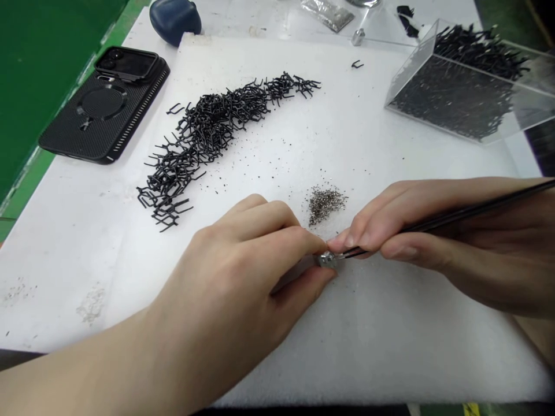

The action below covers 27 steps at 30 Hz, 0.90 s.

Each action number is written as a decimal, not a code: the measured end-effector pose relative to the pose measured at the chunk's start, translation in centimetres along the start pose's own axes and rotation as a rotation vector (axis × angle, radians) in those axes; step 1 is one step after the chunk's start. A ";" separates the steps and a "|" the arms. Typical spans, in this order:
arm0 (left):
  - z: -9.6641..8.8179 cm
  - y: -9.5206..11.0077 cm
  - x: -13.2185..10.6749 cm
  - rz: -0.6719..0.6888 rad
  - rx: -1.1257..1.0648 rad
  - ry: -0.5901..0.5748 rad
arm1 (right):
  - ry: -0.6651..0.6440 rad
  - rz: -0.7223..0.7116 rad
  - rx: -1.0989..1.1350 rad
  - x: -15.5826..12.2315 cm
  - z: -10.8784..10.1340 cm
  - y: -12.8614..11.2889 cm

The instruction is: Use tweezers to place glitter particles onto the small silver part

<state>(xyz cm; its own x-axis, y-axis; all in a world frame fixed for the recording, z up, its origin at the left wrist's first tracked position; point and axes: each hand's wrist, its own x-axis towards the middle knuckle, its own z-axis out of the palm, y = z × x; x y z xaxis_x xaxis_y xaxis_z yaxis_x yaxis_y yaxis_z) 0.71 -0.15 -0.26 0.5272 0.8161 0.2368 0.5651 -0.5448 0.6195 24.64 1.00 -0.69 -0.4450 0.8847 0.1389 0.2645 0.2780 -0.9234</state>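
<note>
Between thumb and forefinger, my left hand pinches a small silvery metal block low over the white foam sheet. My right hand grips black tweezers like a pen. Their tips meet the block's right side; whether they hold a tiny piece there is too small to tell. Just beyond the fingertips lies a little heap of tiny brownish metal bits. Farther off, a long curved pile of thin black forked pieces spreads over the sheet.
A clear plastic box full of black pieces stands tilted at the back right. To the left lies a black phone, with a dark blue rounded object behind it. A small plastic bag and another metal block are at the back.
</note>
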 end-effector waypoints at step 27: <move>0.1 -0.1 -0.2 -0.007 0.008 0.006 | -0.005 -0.015 -0.022 -0.1 0.0 0.1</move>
<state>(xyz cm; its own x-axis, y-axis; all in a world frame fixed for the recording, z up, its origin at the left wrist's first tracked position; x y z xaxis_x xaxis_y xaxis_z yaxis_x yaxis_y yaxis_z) 0.62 -0.24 -0.43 0.5192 0.8211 0.2372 0.5737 -0.5405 0.6154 24.72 0.98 -0.73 -0.4532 0.8786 0.1507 0.2763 0.2992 -0.9133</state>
